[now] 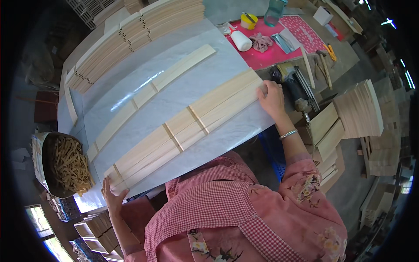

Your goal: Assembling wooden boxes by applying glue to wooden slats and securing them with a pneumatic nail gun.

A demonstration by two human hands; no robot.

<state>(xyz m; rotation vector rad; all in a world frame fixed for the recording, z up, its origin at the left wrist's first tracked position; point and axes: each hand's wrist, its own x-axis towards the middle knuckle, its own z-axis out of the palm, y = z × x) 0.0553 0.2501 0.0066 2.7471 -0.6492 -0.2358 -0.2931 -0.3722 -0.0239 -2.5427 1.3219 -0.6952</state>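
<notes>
Several long, pale wooden slats [187,126] lie side by side near the table's front edge, with cross grooves lined up across them. At their left end my left hand [114,197] grips the corner, thumb at the front edge and fingers round the end. My right hand [272,100], with a bangle at the wrist, is closed round the right end of the same slats. Beyond them a single grooved slat [174,75] lies apart on the grey tabletop [131,89].
Stacked slats [161,27] line the table's back left. A nail gun [291,81] lies just past my right hand. On a red mat [262,61] are a white bottle [241,40] and a crumpled cloth [262,42]. A container of tan strips [70,165] stands left.
</notes>
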